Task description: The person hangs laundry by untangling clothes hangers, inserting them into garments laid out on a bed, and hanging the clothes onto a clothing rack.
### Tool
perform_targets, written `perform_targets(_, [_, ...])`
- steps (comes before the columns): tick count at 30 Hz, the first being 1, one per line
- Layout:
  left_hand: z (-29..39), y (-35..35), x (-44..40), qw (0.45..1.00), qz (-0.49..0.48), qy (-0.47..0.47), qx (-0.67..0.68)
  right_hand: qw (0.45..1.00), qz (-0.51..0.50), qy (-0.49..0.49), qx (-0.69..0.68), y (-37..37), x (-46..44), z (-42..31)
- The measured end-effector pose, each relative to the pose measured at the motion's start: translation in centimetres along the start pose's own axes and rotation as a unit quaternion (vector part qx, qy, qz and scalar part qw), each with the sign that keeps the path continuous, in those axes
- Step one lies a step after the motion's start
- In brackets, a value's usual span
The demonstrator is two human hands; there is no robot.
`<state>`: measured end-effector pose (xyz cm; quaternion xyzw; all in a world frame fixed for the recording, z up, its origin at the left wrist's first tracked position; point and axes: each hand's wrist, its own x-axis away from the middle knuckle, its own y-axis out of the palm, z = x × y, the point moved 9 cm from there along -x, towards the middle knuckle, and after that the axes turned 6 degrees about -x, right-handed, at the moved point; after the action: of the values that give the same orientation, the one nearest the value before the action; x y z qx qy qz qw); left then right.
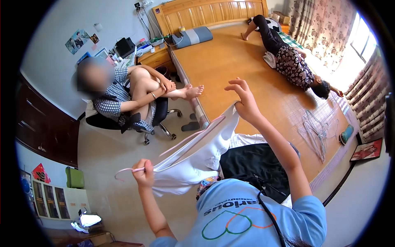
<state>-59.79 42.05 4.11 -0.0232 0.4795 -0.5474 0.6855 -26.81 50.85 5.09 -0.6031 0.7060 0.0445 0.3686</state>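
Note:
My left hand (144, 173) is closed around the neck of a pink clothes hanger (127, 169), whose hook sticks out to the left. From the hanger hangs a white garment (193, 166), partly draped over it, with a small pattern on its front. My right hand (245, 101) is raised above the bed's edge and pinches an upper edge of this garment between thumb and finger, the other fingers held out. Black clothing (255, 166) lies just in front of my body, with white cloth (249, 140) beside it.
Several wire hangers (314, 133) lie on the bed (230, 70) at right, near a teal shoe-like object (346, 134). One person (294, 66) lies along the bed's far side. Another person (109, 99) sits on a wheeled chair (162, 119) at left.

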Motion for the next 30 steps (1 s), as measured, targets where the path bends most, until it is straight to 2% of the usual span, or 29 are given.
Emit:
perform_targets(4, [-0.9, -0.9, 0.7, 0.998, 0.067, 0.004, 0.01, 1.0, -0.013, 0.015, -0.006, 0.9, 0.4, 0.6])
perform_targets(8, [-0.8, -1.1, 1.0, 0.995, 0.092, 0.023, 0.03, 0.999, -0.029, 0.038, -0.018, 1.1, 0.4, 1.2])
perform_targets(10, [-0.7, -0.9, 1.2, 0.99, 0.092, 0.054, 0.097, 0.997, -0.032, 0.052, -0.039, 1.1, 0.3, 1.5])
perform_targets(12, [0.0, -0.4, 0.9, 0.994, 0.057, 0.075, 0.059, 0.996, -0.035, 0.065, -0.057, 1.6, 0.4, 1.7])
perform_targets(14, [2.0, 1.7, 0.6, 0.988, -0.036, 0.14, -0.046, 0.998, -0.017, 0.032, -0.05, 0.9, 0.2, 0.7])
perform_targets(15, [1.9, 2.3, 0.7, 0.987, -0.053, 0.141, -0.065, 0.998, -0.018, 0.033, -0.05, 0.8, 0.2, 0.2])
perform_targets(19, [3.9, 3.9, 0.8, 0.982, -0.043, 0.177, -0.04, 0.999, -0.015, -0.005, -0.046, 1.0, 0.4, -2.3])
perform_targets(24, [5.6, 7.4, 1.2, 0.988, -0.035, 0.151, -0.022, 0.994, -0.05, -0.063, -0.079, 4.6, 2.2, -5.9])
perform_targets(26, [4.7, 7.9, 1.1, 0.999, -0.008, 0.052, -0.014, 0.993, -0.049, -0.062, -0.083, 4.8, 2.7, -6.1])
perform_targets(30, [5.7, 9.9, 1.8, 0.999, -0.018, 0.024, 0.042, 0.995, -0.008, -0.067, -0.079, 3.7, 2.4, -6.9])
